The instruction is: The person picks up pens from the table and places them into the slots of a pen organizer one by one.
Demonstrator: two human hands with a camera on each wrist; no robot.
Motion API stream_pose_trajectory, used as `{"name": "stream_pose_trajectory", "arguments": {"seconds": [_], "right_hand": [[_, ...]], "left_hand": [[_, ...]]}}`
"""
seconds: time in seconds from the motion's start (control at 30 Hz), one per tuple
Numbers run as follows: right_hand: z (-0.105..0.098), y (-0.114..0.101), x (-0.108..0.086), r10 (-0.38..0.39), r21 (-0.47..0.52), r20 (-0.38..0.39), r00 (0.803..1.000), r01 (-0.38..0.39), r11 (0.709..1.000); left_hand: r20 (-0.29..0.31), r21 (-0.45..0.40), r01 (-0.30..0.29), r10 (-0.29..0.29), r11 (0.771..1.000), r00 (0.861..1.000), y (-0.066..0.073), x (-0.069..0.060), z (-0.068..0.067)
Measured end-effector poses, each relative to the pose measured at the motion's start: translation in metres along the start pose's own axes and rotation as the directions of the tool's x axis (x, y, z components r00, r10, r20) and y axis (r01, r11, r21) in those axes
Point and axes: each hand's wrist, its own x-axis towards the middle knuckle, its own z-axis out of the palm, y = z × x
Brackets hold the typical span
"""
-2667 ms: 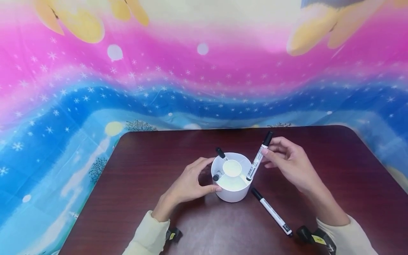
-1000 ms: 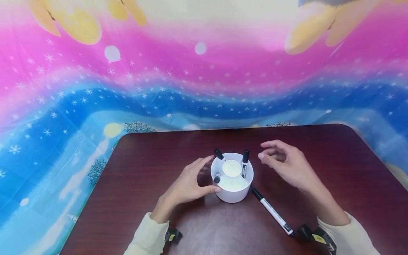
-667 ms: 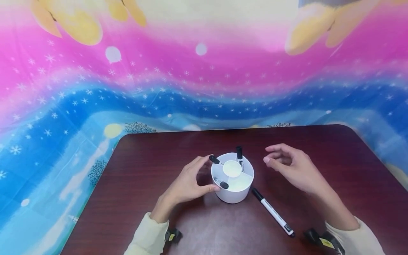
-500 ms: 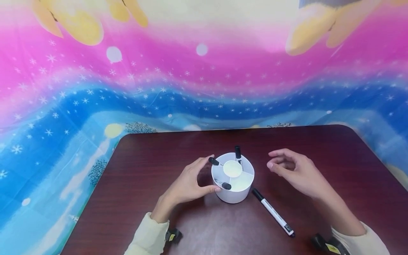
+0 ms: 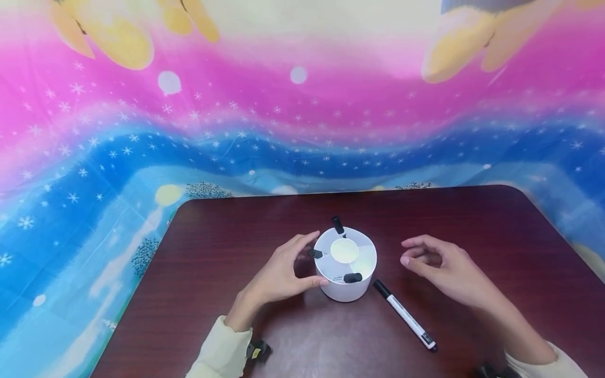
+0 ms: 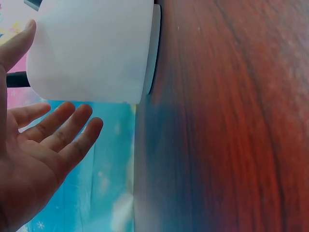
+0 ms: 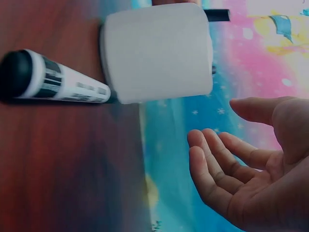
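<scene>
A round white pen holder (image 5: pixel 347 291) with divided compartments stands mid-table. Three black-capped markers lean in it: one at the back (image 5: pixel 337 226), another on the left (image 5: pixel 315 253), the third at the front (image 5: pixel 352 278). My left hand (image 5: pixel 283 270) is spread at the holder's left side, thumb at its front rim; in the left wrist view the other fingers (image 6: pixel 65 128) are apart from the wall. To the right, my right hand (image 5: pixel 446 270) hovers with loosely bent fingers, holding nothing. Between it and the holder lies a white marker with a black cap (image 5: pixel 405 315).
The dark reddish-brown wooden table (image 5: pixel 227 226) has rounded far corners. Behind it hangs a pink and blue patterned cloth (image 5: pixel 302 115). Black devices are strapped at both wrists, the left one (image 5: pixel 259 350) close above the table.
My right hand has let go of a marker, now in the holder, and drawn back right and nearer. The holder has turned counterclockwise, carrying its markers round; my left hand has barely moved.
</scene>
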Motion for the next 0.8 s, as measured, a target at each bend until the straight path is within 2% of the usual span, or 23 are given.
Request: {"name": "stream_pose_trajectory", "arguments": {"seconds": [0.2, 0.37, 0.6, 0.8], "right_hand": [[0.011, 0.010, -0.005, -0.004, 0.128, 0.077, 0.997, -0.006, 0.992], [0.019, 0.020, -0.009, 0.030, 0.171, 0.144, 0.989, -0.055, 0.984], [0.029, 0.031, -0.015, 0.086, 0.097, 0.189, 0.978, -0.106, 0.990], [0.035, 0.038, -0.019, 0.052, 0.025, 0.183, 0.982, -0.058, 0.998]], "left_hand": [[0.001, 0.004, 0.002, -0.002, 1.000, 1.000, 0.001, 0.000, 0.000], [-0.002, 0.029, 0.003, -0.003, 1.000, 1.000, 0.002, -0.001, 0.000], [-0.006, 0.024, 0.004, -0.004, 1.000, 1.000, 0.003, -0.001, 0.001], [-0.012, 0.001, -0.010, 0.010, 1.000, 1.000, 0.002, -0.001, 0.001]]}}
